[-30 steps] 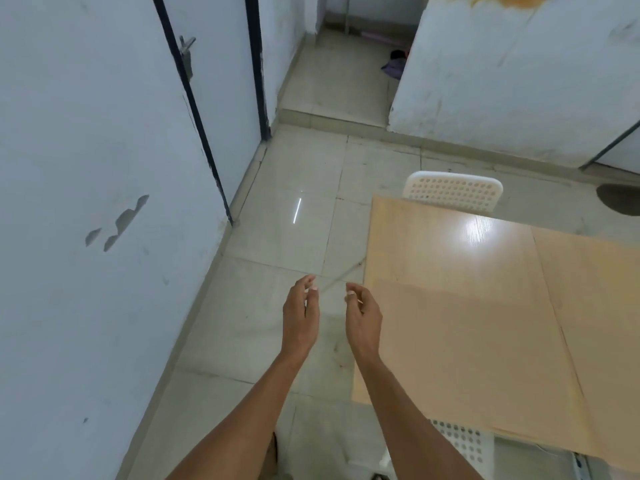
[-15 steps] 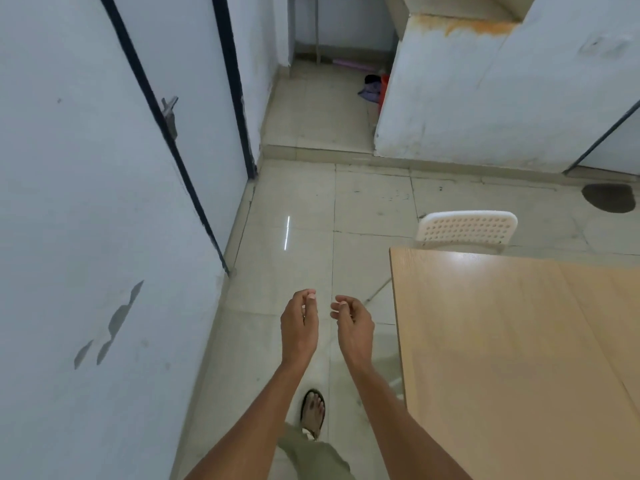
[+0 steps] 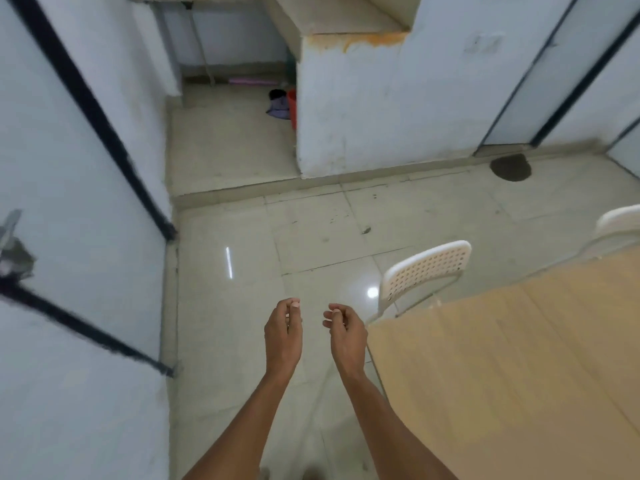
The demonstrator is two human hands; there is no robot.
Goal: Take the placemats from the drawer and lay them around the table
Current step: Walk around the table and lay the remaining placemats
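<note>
Both my hands hang in front of me over the tiled floor, side by side and a little apart. My left hand (image 3: 283, 336) holds nothing, its fingers loosely curled. My right hand (image 3: 346, 332) is empty too, fingers loosely curled, just left of the corner of the light wooden table (image 3: 519, 368). The tabletop is bare where I see it. No placemats and no drawer are in view.
A white perforated chair (image 3: 426, 268) stands at the table's far side; a second white chair (image 3: 620, 223) is at the right edge. A white wall with black strips (image 3: 86, 202) runs along the left. A passage ahead holds a red bucket (image 3: 292, 107) and cloth.
The view has swung and moved forward along the floor: the table has slid to the right and lower, and the far passage has come closer. My hands stay empty and have drifted slightly apart.
</note>
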